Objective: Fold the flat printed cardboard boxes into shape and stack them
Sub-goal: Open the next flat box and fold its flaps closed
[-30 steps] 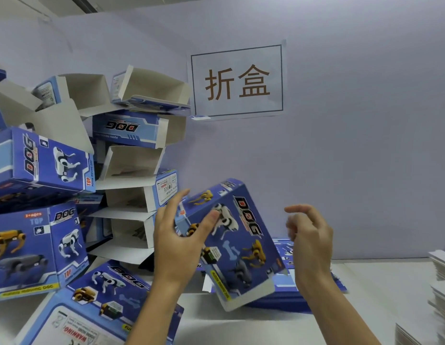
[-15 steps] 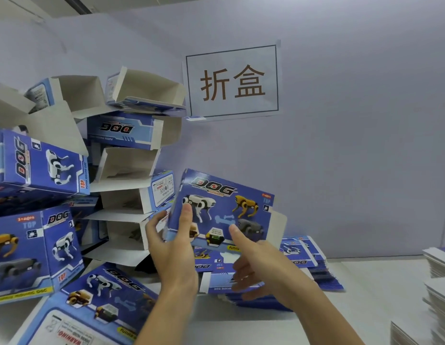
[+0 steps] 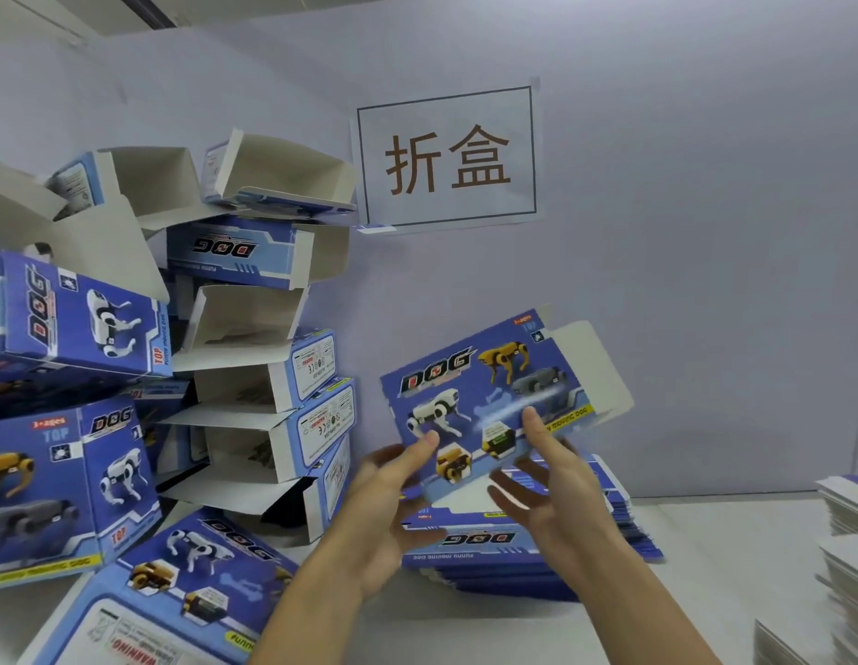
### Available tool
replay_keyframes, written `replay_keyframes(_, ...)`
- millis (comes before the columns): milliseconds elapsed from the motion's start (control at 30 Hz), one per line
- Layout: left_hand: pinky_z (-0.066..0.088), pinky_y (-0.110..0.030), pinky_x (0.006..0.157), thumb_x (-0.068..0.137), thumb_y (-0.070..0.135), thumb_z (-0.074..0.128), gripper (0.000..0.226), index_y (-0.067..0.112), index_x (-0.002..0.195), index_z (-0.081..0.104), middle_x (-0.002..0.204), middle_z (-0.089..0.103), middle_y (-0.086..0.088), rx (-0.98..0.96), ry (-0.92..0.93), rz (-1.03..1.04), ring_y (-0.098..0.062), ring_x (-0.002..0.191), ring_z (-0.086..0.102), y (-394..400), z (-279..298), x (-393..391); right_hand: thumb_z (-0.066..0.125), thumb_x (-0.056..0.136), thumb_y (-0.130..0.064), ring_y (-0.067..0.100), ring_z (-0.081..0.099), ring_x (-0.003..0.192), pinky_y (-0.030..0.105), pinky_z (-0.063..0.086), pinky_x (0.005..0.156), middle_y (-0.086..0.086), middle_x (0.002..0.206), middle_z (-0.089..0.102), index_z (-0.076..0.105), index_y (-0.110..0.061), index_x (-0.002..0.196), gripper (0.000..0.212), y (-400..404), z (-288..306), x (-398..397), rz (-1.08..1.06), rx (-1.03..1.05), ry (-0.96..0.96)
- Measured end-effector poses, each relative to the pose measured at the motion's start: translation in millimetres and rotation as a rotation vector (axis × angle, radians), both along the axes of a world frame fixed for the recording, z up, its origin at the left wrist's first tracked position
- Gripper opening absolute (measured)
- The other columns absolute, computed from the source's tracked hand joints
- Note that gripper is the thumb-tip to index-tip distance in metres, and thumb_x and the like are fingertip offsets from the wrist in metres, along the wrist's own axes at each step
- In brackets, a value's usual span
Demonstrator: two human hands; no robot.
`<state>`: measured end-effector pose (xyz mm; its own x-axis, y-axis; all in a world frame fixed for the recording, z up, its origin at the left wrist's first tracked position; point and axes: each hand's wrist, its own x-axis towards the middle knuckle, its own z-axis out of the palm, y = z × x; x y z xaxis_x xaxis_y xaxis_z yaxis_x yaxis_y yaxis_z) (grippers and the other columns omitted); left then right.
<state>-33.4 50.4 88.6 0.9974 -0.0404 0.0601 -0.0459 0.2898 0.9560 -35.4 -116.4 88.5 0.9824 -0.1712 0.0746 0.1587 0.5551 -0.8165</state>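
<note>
One flat blue box (image 3: 484, 405) printed with robot dogs and "DOG" lettering is held tilted in the air above the stack of flat boxes (image 3: 537, 549), its white flap sticking out to the right. The left hand (image 3: 384, 511) pinches its lower left corner; the right hand (image 3: 556, 491) pinches its lower edge, thumb on the print. Folded boxes (image 3: 254, 376) pile up at left on the surface (image 3: 734, 568).

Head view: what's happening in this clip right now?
A person is folding printed boxes. Both hands hold one box up above the flat stack on the table: the left hand pinches its lower left edge, the right hand its lower middle. It looks only partly opened, its white flap sticking out. Folded boxes are piled at left.
</note>
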Motion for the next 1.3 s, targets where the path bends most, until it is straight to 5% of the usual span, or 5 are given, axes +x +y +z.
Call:
replay_keyframes(367, 0.043, -0.035, 0.104, 0.065, 0.074, 0.059, 0.085, 0.042, 0.141, 0.042, 0.143, 0.048, 0.013, 0.14, -0.297, 0.203, -0.01, 0.129, 0.05, 8.7, 11.6, -3.9, 0.096, 0.053, -0.034, 0.017, 0.072, 0.099, 0.038, 0.058, 0.083, 0.0, 0.124, 0.062, 0.041, -0.057, 0.133, 0.1, -34.3, -2.1, 0.5, 0.296, -0.816, -0.071)
replay_keyframes(533, 0.051, -0.015, 0.049, 0.101, 0.022, 0.054, 0.017, 0.038, 0.1, 0.059, 0.072, 0.073, 0.022, 0.142, -0.243, 0.264, 0.004, 0.06, 0.069, 12.1, 8.4, 1.3, 0.087, 0.074, -0.019, 0.02, 0.065, 0.109, 0.045, 0.053, 0.098, -0.011, 0.121, 0.055, 0.034, -0.056, 0.128, 0.084, -19.2, -6.7, 1.4, 0.356, -0.903, -0.074)
replay_keyframes(667, 0.057, -0.023, 0.067, 0.103, 0.01, 0.044, 0.032, 0.037, 0.092, 0.059, 0.078, 0.07, 0.03, 0.372, -0.283, 0.335, 0.007, 0.074, 0.068, 5.9, 0.2, 2.9, 0.071, 0.071, -0.058, -0.006, 0.059, 0.102, 0.017, 0.044, 0.076, -0.025, 0.112, 0.059, 0.049, -0.051, 0.119, 0.054, -10.2, -5.9, -2.2, 0.391, -0.851, -0.11)
replay_keyframes(967, 0.054, -0.023, 0.069, 0.102, 0.014, 0.041, 0.024, 0.03, 0.108, 0.057, 0.087, 0.072, 0.012, 0.648, -0.367, 0.305, -0.006, 0.084, 0.067, -23.9, -19.2, 2.4, 0.046, 0.098, -0.029, 0.011, 0.04, 0.045, 0.029, 0.031, 0.054, -0.005, 0.044, 0.045, 0.039, -0.02, 0.046, 0.053, -14.3, -10.4, 4.5, -0.397, -1.004, -0.019)
replay_keyframes(1300, 0.036, -0.032, 0.063, 0.093, 0.019, 0.049, 0.017, 0.019, 0.105, 0.061, 0.108, 0.061, -0.002, 1.146, -0.216, 0.724, -0.018, 0.083, 0.045, 7.6, 0.8, -5.1, 0.055, 0.09, -0.02, 0.015, 0.037, 0.044, 0.03, 0.034, 0.048, 0.003, 0.043, 0.05, 0.056, -0.01, 0.052, 0.039, 13.1, -5.4, -5.4, -0.447, -1.204, -0.173)
